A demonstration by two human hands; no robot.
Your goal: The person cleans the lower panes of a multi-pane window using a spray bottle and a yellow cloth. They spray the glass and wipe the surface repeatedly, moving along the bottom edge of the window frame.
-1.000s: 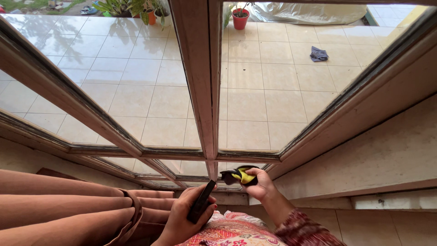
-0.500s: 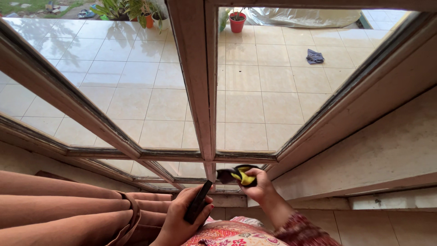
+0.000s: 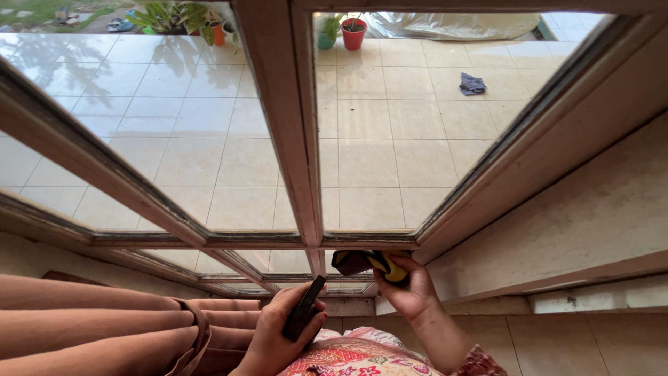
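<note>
garment: floral red-patterned fabric (image 3: 358,355) at bottom edge, between the two forearms.
left hand: left hand (image 3: 282,333) curled around a slim black bar-shaped tool (image 3: 305,317), fingers wrapped, thumb on top; tool tilts up toward the glass, tip near the lower frame rail. Exact kind of tool, can't tell.
right hand: right hand (image 3: 412,292) clenched on a yellow-and-dark cleaning cloth (image 3: 370,263), pressing it against the bottom rail of the right pane.
curtain: brown curtain (image 3: 90,331) bunched and tied back, just left of the left hand.
window frame: worn wooden window frame (image 3: 289,132), vertical mullion between the two panes, paint chipped.
wall: beige wall ledge (image 3: 570,230) right of the frame.
outside, below: tiled patio (image 3: 369,118); dark rag (image 3: 472,84) lying on tiles.
far edge: red flower pot (image 3: 353,33), more potted plants (image 3: 182,17) top left, white sheeting (image 3: 452,24) top right.
</note>
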